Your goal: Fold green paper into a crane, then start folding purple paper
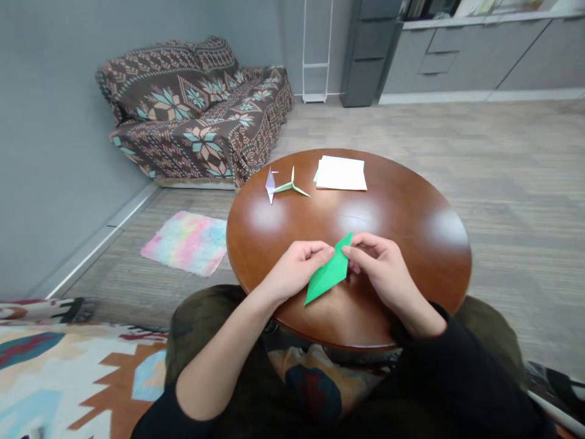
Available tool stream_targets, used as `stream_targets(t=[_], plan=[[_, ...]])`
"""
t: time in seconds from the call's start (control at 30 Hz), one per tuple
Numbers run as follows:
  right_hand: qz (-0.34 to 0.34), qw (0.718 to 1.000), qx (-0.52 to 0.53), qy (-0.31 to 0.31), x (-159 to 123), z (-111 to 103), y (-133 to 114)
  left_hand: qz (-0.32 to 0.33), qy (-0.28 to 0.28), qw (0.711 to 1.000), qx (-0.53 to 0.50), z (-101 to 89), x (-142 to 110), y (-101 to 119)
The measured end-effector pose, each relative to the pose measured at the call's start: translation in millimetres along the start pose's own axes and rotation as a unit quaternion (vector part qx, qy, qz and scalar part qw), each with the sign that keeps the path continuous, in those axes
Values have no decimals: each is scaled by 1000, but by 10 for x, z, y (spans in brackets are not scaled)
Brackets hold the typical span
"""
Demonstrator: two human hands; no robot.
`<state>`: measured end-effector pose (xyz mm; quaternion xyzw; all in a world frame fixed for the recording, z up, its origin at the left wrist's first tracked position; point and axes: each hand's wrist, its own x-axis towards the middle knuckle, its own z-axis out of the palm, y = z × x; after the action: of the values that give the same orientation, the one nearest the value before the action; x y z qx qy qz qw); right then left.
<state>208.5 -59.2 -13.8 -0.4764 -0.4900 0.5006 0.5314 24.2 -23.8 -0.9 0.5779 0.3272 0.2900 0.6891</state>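
Note:
A long, pointed piece of folded green origami paper is held above the round wooden table, its lower tip angled toward me. My left hand pinches its left edge, and my right hand grips its upper right edge. Beyond my hands lie a lavender paper crane and a pale green folded paper figure. A small stack of white paper sheets rests to their right, out of reach of neither hand's fingers touching it.
A tie-dyed pastel sheet lies on the floor left of the table. Behind it stands a sofa under a patterned throw. Grey cabinets line the far wall. A patterned blanket covers my lap area at lower left.

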Motion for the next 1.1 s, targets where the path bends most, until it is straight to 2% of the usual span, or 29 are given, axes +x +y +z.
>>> stream_targets(t=[0.17,0.37,0.53,0.77,1.1], plan=[[-31,998,-16,47,-12,27,-6,-36,-15,995,-87,109,2,-57],[-44,996,-24,71,-16,5,-13,-40,4,998,-54,131,-2,-40],[-36,994,-27,103,-13,3,-8,-57,13,996,-69,141,0,-25],[4,999,27,23,-10,1,21,-16,22,997,-72,155,-16,10],[7,999,18,28,-15,41,-6,-10,24,999,-48,141,-21,4]])
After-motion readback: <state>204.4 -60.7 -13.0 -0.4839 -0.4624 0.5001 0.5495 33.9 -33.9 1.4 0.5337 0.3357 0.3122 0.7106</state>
